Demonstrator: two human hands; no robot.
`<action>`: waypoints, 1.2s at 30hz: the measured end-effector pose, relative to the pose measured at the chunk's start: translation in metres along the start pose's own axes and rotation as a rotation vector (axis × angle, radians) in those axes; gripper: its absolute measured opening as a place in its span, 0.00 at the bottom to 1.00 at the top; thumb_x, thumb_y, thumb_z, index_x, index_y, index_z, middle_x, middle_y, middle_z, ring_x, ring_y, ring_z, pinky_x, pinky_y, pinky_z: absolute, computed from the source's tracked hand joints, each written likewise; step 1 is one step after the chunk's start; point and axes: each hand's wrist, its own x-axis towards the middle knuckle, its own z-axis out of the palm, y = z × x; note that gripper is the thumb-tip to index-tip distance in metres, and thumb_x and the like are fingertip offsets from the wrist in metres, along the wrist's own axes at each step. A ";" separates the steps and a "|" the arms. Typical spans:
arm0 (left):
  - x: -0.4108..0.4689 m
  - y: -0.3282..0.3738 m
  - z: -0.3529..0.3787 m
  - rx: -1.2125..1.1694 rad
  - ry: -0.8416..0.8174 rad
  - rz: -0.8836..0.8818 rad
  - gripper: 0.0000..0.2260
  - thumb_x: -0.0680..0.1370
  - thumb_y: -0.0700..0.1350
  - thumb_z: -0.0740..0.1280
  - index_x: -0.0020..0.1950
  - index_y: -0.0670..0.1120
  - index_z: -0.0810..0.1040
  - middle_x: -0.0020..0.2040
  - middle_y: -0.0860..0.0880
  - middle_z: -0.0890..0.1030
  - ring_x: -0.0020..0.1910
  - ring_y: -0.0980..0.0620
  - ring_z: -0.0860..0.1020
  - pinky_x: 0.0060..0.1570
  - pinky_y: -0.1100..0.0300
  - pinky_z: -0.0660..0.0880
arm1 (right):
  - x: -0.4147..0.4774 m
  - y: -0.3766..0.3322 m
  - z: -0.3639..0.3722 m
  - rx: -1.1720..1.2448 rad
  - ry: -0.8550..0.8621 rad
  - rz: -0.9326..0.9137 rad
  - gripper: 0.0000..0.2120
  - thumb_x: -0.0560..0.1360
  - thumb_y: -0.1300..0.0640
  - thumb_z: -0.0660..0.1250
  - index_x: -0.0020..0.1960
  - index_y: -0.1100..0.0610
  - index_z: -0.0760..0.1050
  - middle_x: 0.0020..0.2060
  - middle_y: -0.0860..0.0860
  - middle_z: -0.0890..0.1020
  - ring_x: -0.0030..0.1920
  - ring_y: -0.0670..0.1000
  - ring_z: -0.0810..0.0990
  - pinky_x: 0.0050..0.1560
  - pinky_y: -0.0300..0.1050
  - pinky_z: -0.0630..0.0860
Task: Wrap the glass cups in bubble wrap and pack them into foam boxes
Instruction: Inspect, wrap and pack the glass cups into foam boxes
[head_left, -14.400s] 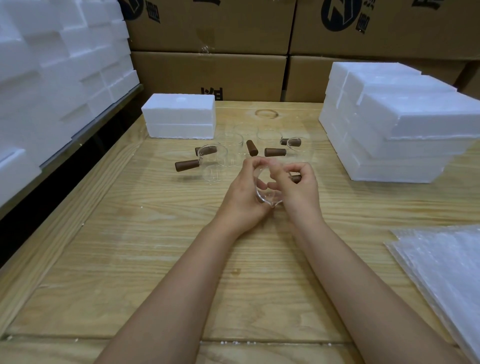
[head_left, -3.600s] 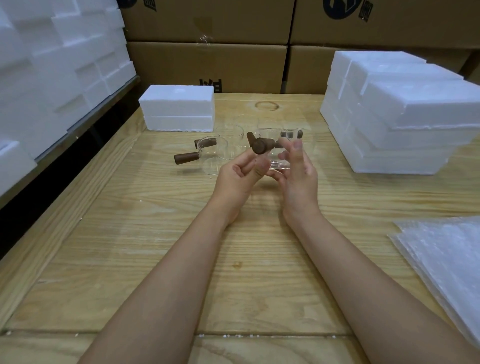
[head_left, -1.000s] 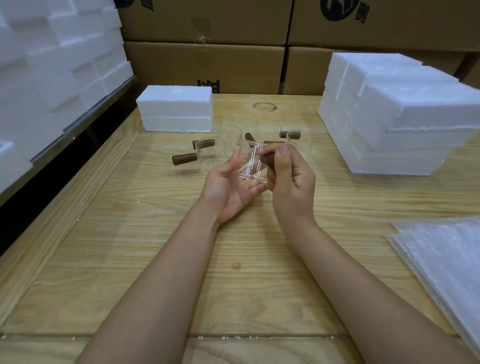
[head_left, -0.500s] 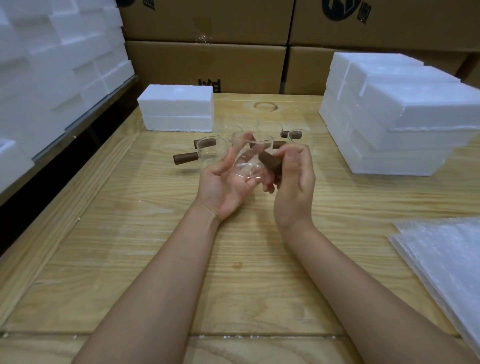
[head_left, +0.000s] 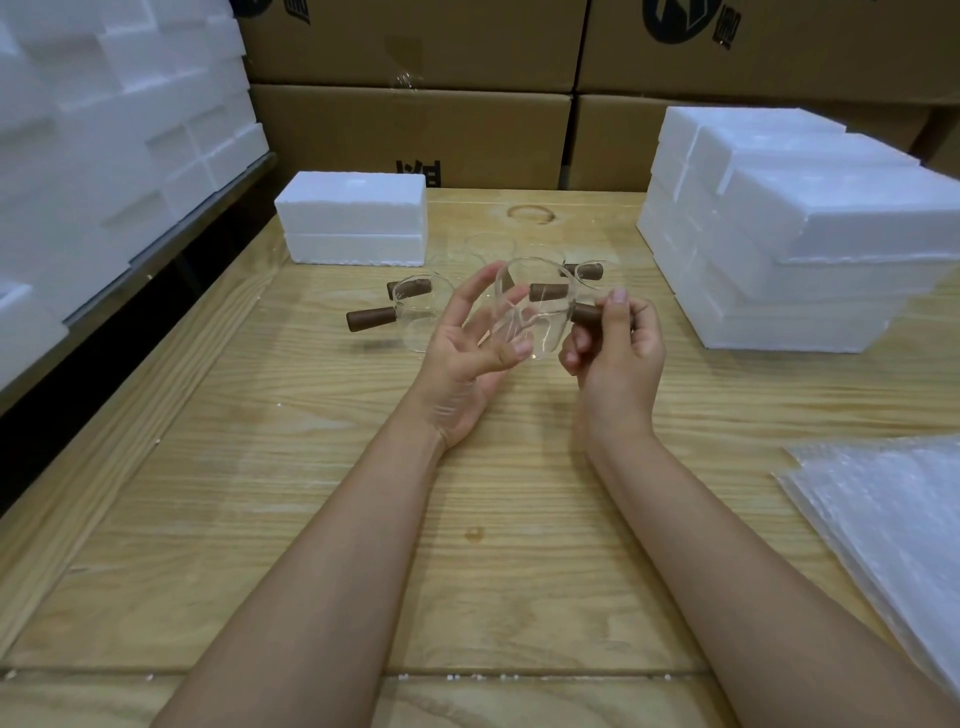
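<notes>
A clear glass cup (head_left: 537, 312) with a brown wooden handle is held in the air above the table's middle. My right hand (head_left: 615, 353) grips its handle (head_left: 586, 315). My left hand (head_left: 467, 353) is palm up, its fingers spread and touching the cup's left side and base. Several more glass cups with brown handles stand behind on the table, one (head_left: 415, 312) at the left with its handle pointing left. A stack of bubble wrap sheets (head_left: 893, 530) lies at the right edge. One white foam box (head_left: 356, 218) sits at the back left.
A tall stack of white foam boxes (head_left: 789, 228) fills the back right of the wooden table (head_left: 311, 519). More foam pieces (head_left: 104, 130) line a shelf at the left. Brown cardboard cartons (head_left: 415, 130) stand behind the table.
The cup has been turned in my hands: its handle now points right in my right hand's grip. My left hand has opened and only touches the glass.
</notes>
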 end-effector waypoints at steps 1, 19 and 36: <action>0.000 -0.001 0.002 0.076 0.026 0.019 0.34 0.65 0.28 0.70 0.65 0.54 0.71 0.64 0.43 0.75 0.66 0.43 0.74 0.65 0.51 0.71 | 0.001 0.001 -0.001 0.015 0.006 0.017 0.11 0.81 0.51 0.58 0.42 0.53 0.70 0.24 0.46 0.71 0.24 0.46 0.68 0.26 0.37 0.66; -0.001 -0.020 0.009 0.916 0.215 0.415 0.33 0.65 0.35 0.78 0.63 0.57 0.69 0.58 0.68 0.73 0.60 0.68 0.72 0.60 0.66 0.70 | 0.010 0.005 -0.002 0.167 0.111 0.187 0.11 0.81 0.60 0.53 0.41 0.56 0.67 0.20 0.46 0.70 0.20 0.44 0.66 0.22 0.35 0.62; 0.002 -0.023 0.003 0.822 0.298 0.439 0.33 0.64 0.31 0.77 0.56 0.59 0.67 0.64 0.61 0.74 0.63 0.66 0.73 0.59 0.70 0.70 | 0.000 0.010 0.003 0.105 0.008 0.087 0.13 0.82 0.58 0.52 0.40 0.54 0.67 0.24 0.43 0.72 0.24 0.43 0.68 0.26 0.37 0.65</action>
